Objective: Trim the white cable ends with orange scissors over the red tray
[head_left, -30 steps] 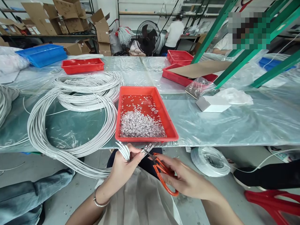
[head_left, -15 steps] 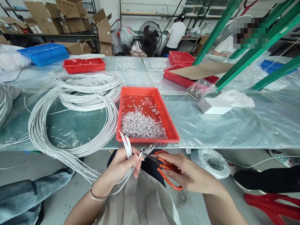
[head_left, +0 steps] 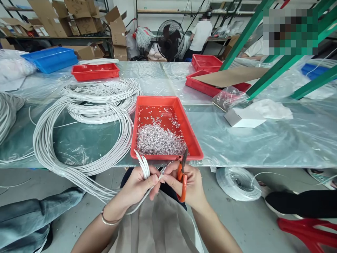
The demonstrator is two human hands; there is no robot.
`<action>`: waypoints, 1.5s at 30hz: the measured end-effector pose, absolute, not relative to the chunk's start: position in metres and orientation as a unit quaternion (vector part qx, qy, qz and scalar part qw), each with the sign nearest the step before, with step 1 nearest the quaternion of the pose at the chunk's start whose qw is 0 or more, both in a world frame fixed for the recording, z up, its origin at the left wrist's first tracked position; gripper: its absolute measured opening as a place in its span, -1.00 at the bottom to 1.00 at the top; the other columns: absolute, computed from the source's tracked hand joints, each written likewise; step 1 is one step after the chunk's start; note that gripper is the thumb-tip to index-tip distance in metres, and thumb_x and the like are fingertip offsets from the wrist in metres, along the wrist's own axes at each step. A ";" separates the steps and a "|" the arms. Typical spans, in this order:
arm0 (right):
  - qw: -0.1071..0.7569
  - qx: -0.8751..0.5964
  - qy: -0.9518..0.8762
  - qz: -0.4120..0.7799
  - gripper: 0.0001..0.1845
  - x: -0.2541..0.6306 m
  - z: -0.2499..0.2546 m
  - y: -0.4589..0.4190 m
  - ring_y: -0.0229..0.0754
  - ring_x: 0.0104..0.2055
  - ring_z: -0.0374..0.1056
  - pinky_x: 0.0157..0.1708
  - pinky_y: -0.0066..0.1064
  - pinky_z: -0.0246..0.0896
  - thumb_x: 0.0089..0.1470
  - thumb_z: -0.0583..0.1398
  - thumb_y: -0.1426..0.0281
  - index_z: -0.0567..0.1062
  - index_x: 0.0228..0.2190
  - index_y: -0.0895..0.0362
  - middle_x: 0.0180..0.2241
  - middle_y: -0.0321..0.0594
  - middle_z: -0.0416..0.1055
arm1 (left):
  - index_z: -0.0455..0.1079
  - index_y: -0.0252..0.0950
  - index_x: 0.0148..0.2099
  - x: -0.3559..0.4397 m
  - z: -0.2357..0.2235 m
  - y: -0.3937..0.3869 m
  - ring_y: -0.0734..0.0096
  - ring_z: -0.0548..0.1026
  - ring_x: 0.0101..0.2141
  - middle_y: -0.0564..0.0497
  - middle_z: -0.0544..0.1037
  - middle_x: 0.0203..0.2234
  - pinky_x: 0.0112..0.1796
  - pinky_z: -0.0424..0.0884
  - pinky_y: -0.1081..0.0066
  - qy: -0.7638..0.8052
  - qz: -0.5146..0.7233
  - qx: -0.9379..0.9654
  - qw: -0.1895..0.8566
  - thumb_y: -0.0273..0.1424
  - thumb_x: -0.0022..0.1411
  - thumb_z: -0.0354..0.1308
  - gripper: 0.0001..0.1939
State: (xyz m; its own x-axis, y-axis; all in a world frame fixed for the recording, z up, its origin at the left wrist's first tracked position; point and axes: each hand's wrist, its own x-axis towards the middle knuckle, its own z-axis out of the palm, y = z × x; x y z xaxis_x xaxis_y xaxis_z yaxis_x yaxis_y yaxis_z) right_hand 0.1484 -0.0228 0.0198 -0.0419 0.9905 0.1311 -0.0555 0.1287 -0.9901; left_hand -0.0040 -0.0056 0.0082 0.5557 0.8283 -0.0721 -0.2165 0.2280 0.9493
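My left hand (head_left: 137,186) is closed round a bundle of white cable ends (head_left: 143,165) that stick up just below the table edge. My right hand (head_left: 188,184) grips orange-handled scissors (head_left: 182,177), blades pointing up toward the tray, while its thumb and forefinger pinch one cable end beside my left fingers. The cables run left into large white coils (head_left: 79,133) on the table. Directly in front stands a red tray (head_left: 195,144) holding a heap of small silvery metal pieces (head_left: 158,138).
Plastic sheeting covers the table (head_left: 263,140). More red trays (head_left: 94,72), a blue bin (head_left: 50,59), a white box (head_left: 243,117) and cardboard lie farther back. Green frame struts (head_left: 265,66) rise at right. A cable roll (head_left: 235,179) lies on the floor. Another person stands by a fan (head_left: 170,38).
My right hand swung the scissors from lying sideways to blades-up and moved in to pinch a cable end beside my left hand. The left hand rose slightly with the bundle.
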 end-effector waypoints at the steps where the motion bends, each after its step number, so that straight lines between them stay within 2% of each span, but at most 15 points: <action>1: 0.535 -0.438 -0.530 0.491 -0.80 0.150 0.019 -0.022 -0.40 -0.69 -0.07 -0.68 -0.53 -0.12 -0.15 0.34 0.34 0.44 -0.56 0.16 -0.74 -0.48 0.07 | 0.31 -0.35 -0.43 -0.004 0.008 -0.005 0.60 0.21 -0.75 0.14 0.33 -0.79 -0.54 0.17 0.49 0.301 0.355 0.511 0.722 -0.12 0.15 0.13 -0.64; 8: 0.518 -0.430 -0.558 0.486 -0.79 0.158 0.011 -0.019 -0.35 -0.66 0.02 -0.65 -0.48 -0.02 -0.09 0.32 0.29 0.45 -0.55 0.15 -0.72 -0.42 0.14 | 0.30 -0.36 -0.44 -0.003 0.006 0.001 0.62 0.18 -0.77 0.16 0.30 -0.81 -0.58 0.16 0.51 0.276 0.337 0.525 0.731 -0.10 0.15 0.10 -0.62; 12: 0.516 -0.422 -0.564 0.488 -0.78 0.159 0.013 -0.016 -0.39 -0.70 -0.08 -0.70 -0.50 -0.12 -0.14 0.34 0.30 0.45 -0.59 0.15 -0.74 -0.46 0.05 | 0.32 -0.36 -0.44 -0.001 0.005 0.002 0.58 0.26 -0.74 0.12 0.36 -0.76 -0.58 0.22 0.50 0.310 0.351 0.541 0.698 -0.13 0.17 0.09 -0.63; 16: 0.532 -0.431 -0.538 0.491 -0.76 0.156 0.016 -0.011 -0.42 -0.71 -0.14 -0.71 -0.53 -0.19 -0.17 0.36 0.33 0.41 -0.63 0.15 -0.75 -0.50 0.00 | 0.41 -0.34 -0.38 0.004 0.001 0.000 0.46 0.44 -0.52 0.02 0.50 -0.55 -0.43 0.33 0.47 0.413 0.452 0.624 0.486 -0.33 0.17 0.14 -0.83; 20: 0.524 -0.441 -0.510 0.520 -0.73 0.157 0.020 -0.008 -0.41 -0.70 -0.15 -0.71 -0.52 -0.22 -0.20 0.36 0.29 0.39 -0.62 0.15 -0.76 -0.51 -0.02 | 0.45 -0.32 -0.39 0.010 -0.004 0.001 0.44 0.41 -0.46 0.01 0.51 -0.52 -0.36 0.32 0.44 0.441 0.501 0.667 0.332 -0.45 0.11 0.19 -0.94; 22: 0.505 -0.433 -0.507 0.548 -0.70 0.161 0.025 -0.005 -0.40 -0.70 -0.13 -0.71 -0.51 -0.20 -0.19 0.34 0.23 0.38 -0.61 0.14 -0.75 -0.48 0.02 | 0.44 -0.33 -0.40 0.011 -0.004 0.003 0.46 0.38 -0.49 0.03 0.48 -0.55 -0.40 0.30 0.45 0.453 0.500 0.648 0.353 -0.43 0.11 0.20 -0.93; 24: 0.497 -0.435 -0.517 0.544 -0.69 0.167 0.030 0.003 -0.39 -0.70 -0.08 -0.71 -0.51 -0.15 -0.15 0.32 0.20 0.37 -0.60 0.13 -0.73 -0.46 0.07 | 0.42 -0.34 -0.41 0.012 -0.003 0.005 0.50 0.33 -0.54 0.06 0.43 -0.59 -0.47 0.26 0.49 0.448 0.476 0.611 0.447 -0.37 0.10 0.21 -0.87; 27: 0.506 -0.488 -0.563 0.434 -0.77 0.181 0.030 0.026 -0.35 -0.64 0.09 -0.65 -0.50 0.02 -0.12 0.30 0.27 0.40 -0.55 0.14 -0.66 -0.40 0.21 | 0.39 -0.38 -0.45 0.010 0.000 0.008 0.54 0.30 -0.57 0.08 0.37 -0.62 -0.51 0.22 0.52 0.394 0.416 0.562 0.597 -0.24 0.10 0.21 -0.72; 29: 0.505 -0.522 -0.590 0.353 -0.77 0.191 0.025 0.043 -0.25 -0.51 0.28 -0.51 -0.45 0.19 -0.09 0.28 0.31 0.44 -0.36 0.15 -0.51 -0.29 0.38 | 0.39 -0.39 -0.43 0.008 0.001 0.007 0.58 0.29 -0.60 0.07 0.37 -0.62 -0.54 0.20 0.53 0.351 0.401 0.533 0.658 -0.16 0.11 0.18 -0.66; 31: 0.514 -0.525 -0.594 0.328 -0.64 0.201 0.021 0.055 -0.15 -0.34 0.38 -0.33 -0.35 0.28 -0.05 0.25 0.32 0.38 -0.17 0.15 -0.34 -0.18 0.46 | 0.40 -0.37 -0.28 0.005 0.002 0.006 0.69 0.19 -0.72 0.09 0.39 -0.62 -0.65 0.09 0.57 0.309 0.400 0.493 0.708 -0.11 0.17 0.09 -0.62; 33: 0.525 -0.508 -0.599 0.328 -0.57 0.209 0.021 0.057 -0.12 -0.28 0.40 -0.26 -0.31 0.29 -0.05 0.25 0.34 0.33 -0.11 0.14 -0.28 -0.13 0.46 | 0.35 -0.32 -0.11 0.003 0.004 0.004 0.76 0.02 -0.82 0.11 0.41 -0.64 -0.74 -0.08 0.59 0.270 0.394 0.462 0.747 -0.07 0.23 -0.03 -0.58; 35: 0.508 -0.487 -0.623 0.342 -0.60 0.215 0.028 0.050 -0.13 -0.30 0.40 -0.28 -0.34 0.30 -0.03 0.24 0.35 0.32 -0.12 0.13 -0.27 -0.12 0.45 | 0.35 -0.31 -0.13 0.002 0.007 0.003 0.76 0.03 -0.83 0.11 0.41 -0.64 -0.74 -0.07 0.60 0.267 0.394 0.451 0.755 -0.07 0.26 -0.07 -0.58; 39: 0.370 -0.438 -0.710 0.408 -0.68 0.220 0.050 0.022 -0.19 -0.39 0.39 -0.44 -0.46 0.30 0.06 0.15 0.41 0.31 -0.10 0.12 -0.37 -0.18 0.45 | 0.44 -0.37 -0.34 0.004 0.012 0.003 0.58 0.39 -0.61 0.06 0.42 -0.63 -0.52 0.29 0.55 0.374 0.455 0.446 0.674 -0.16 0.17 0.12 -0.67; 41: 0.305 -0.428 -0.738 0.422 -0.63 0.220 0.057 0.009 -0.20 -0.38 0.40 -0.45 -0.49 0.31 0.05 0.15 0.43 0.28 -0.06 0.12 -0.36 -0.19 0.46 | 0.43 -0.37 -0.25 0.005 0.011 0.003 0.59 0.36 -0.64 0.12 0.37 -0.70 -0.56 0.27 0.56 0.400 0.465 0.438 0.657 -0.19 0.14 0.17 -0.69; 45: 0.236 -0.449 -0.765 0.398 -0.56 0.216 0.064 -0.005 -0.18 -0.35 0.40 -0.38 -0.45 0.34 0.00 0.16 0.45 0.29 -0.03 0.15 -0.30 -0.15 0.46 | 0.37 -0.33 -0.14 0.005 0.010 0.001 0.70 0.15 -0.77 0.23 0.23 -0.73 -0.72 0.04 0.61 0.395 0.477 0.439 0.651 -0.23 0.12 0.19 -0.68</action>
State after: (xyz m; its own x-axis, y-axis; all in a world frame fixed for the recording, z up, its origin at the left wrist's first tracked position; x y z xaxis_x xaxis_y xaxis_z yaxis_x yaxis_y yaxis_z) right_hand 0.2157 -0.0051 0.0636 -0.4861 0.8739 0.0033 0.4985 0.2804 -0.8203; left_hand 0.0054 0.0008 0.0096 0.2332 0.9677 -0.0961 -0.2746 0.1603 0.9481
